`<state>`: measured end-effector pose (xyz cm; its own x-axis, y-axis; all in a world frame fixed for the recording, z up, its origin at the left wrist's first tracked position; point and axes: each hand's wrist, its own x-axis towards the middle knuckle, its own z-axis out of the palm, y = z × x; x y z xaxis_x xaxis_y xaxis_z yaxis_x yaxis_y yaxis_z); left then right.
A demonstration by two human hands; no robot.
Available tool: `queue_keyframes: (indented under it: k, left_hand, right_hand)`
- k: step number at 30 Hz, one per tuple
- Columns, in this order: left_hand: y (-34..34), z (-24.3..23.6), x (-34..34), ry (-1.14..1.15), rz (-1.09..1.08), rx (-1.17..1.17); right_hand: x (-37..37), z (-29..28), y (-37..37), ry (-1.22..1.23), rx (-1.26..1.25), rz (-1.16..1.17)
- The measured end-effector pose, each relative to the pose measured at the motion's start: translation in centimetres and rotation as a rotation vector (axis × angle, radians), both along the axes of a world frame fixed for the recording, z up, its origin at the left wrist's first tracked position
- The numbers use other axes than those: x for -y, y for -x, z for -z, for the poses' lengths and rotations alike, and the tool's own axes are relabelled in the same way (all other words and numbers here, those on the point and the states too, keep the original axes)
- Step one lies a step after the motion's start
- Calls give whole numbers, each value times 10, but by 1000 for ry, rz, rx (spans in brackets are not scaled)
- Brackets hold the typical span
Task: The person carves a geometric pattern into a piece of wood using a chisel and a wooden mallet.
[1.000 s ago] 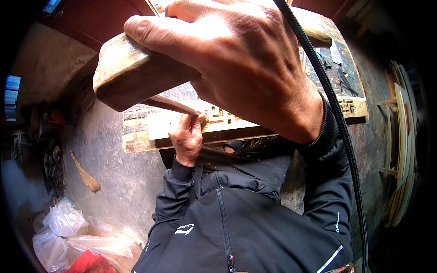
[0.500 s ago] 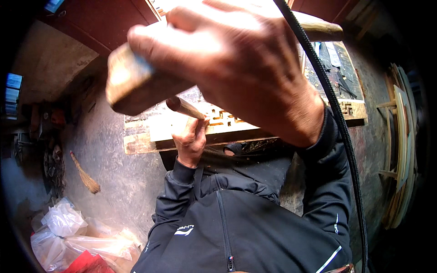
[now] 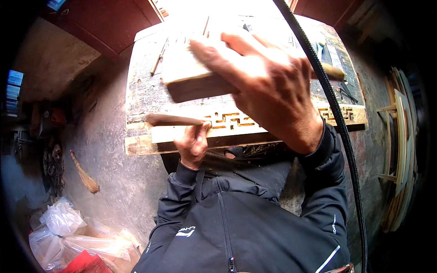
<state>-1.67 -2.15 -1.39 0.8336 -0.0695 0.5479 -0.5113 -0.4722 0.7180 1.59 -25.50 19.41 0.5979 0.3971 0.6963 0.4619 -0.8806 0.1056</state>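
My right hand (image 3: 273, 82) is wrapped round a wooden mallet (image 3: 195, 87), its blocky head pointing left and the end of its handle showing to the right of the hand. The mallet is raised above the bench and slightly blurred. Lower and to the left, my left hand (image 3: 192, 143) grips a chisel (image 3: 175, 120) whose wooden handle leans far to the left. Its tip is hidden by the fingers at the carved board (image 3: 177, 133). Angular fretwork is cut into this pale board, which lies along the bench's near edge.
Thin tools, among them a slim rod (image 3: 158, 59), lie on the worn workbench (image 3: 141, 93). A black cable (image 3: 334, 95) crosses the view on the right. A broom (image 3: 84, 173) and plastic bags (image 3: 61, 227) are on the floor at left; boards (image 3: 400, 136) lean at right.
The mallet and my right hand have moved lower and to the right, away from the chisel. The chisel's handle has tipped over to the left, while my left hand has stayed nearly in place.
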Motion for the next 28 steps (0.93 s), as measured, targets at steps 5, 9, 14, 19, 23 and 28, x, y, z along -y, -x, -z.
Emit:
queue_keyframes:
  k: [5, 9, 14, 19, 23, 28]
  left_hand:
    - [9, -6, -9, 514, -31, -284]
    - [14, -10, 10, 686, 72, -344]
    - [12, -9, 21, 590, 40, -370]
    - [12, -15, 23, 415, -1, -351]
    - [12, -12, 24, 425, 0, -343]
    - [9, -3, 20, 456, 15, -353]
  right_hand:
    - [45, 45, 20, -27, -341, 266]
    - [70, 87, 37, -94, -444, 304]
    - [75, 115, 62, -270, -509, 341]
    - [75, 134, 71, -344, -592, 400]
    - [68, 141, 69, -354, -550, 386]
    - [71, 147, 67, -365, -524, 371]
